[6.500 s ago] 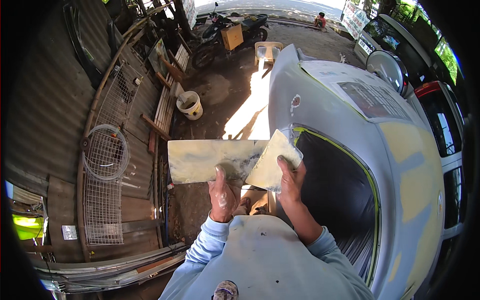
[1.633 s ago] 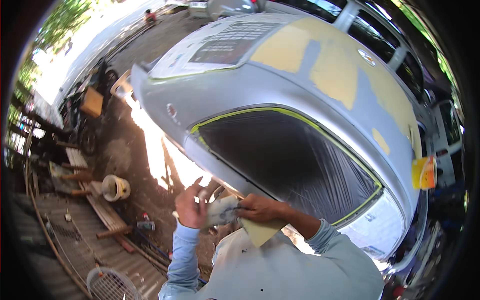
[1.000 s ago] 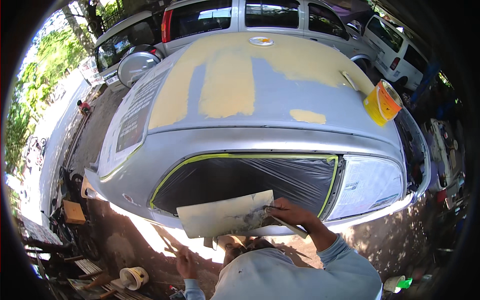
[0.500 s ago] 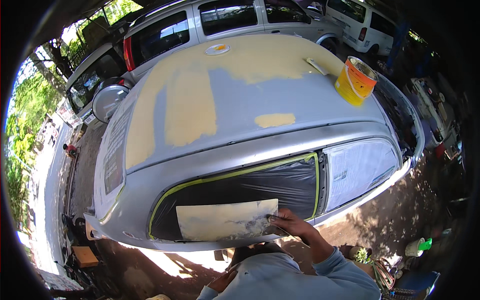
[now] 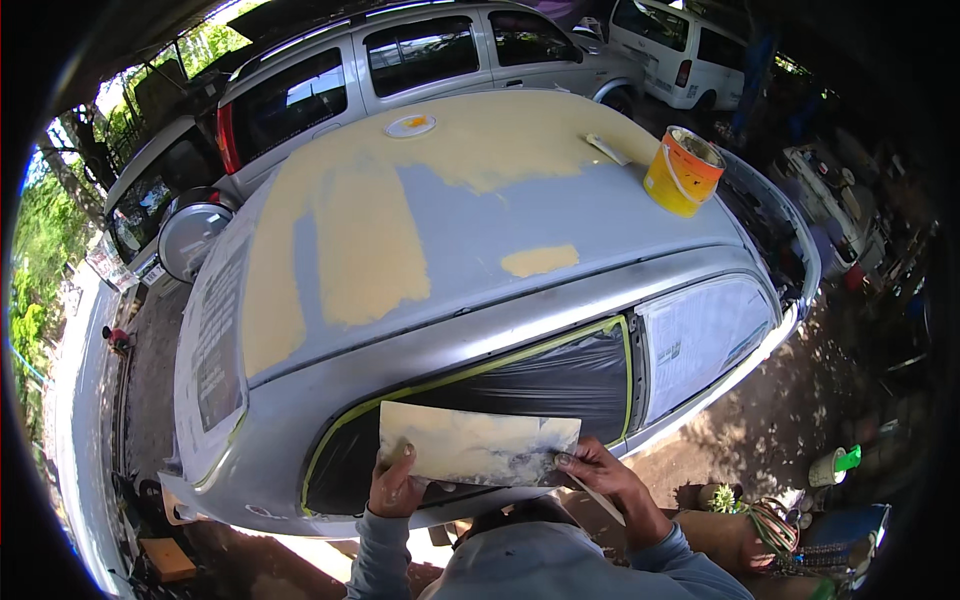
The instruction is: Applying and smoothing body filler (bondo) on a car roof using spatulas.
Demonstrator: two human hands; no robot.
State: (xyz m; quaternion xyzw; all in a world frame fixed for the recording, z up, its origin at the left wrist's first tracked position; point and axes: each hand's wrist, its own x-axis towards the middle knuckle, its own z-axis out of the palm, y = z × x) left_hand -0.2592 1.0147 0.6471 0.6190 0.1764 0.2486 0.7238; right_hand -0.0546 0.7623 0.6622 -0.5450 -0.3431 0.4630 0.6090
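A flat rectangular mixing board (image 5: 480, 440), smeared with cream body filler and dark stains, is held level in front of my chest. My left hand (image 5: 396, 485) grips its left end, thumb on top and fingers beneath. At the right end my right hand (image 5: 600, 468) pinches the corner. A thin pale strip (image 5: 597, 497) slants down from below the right hand; its kind cannot be made out. Beyond the board lies the grey car roof (image 5: 480, 225), with cream filler patches (image 5: 370, 240) spread over it.
A yellow-orange bucket (image 5: 684, 172) stands at the roof's right, beside a putty spreader (image 5: 607, 150). A round white lid (image 5: 411, 126) with an orange dab lies at the far edge. Black plastic (image 5: 520, 385) and white paper (image 5: 700, 335) cover the side windows. A silver vehicle (image 5: 420, 60) is parked behind.
My left hand has come up from beside my body and taken the board's left end. The board has shifted slightly right in view, and the whole view has turned a little.
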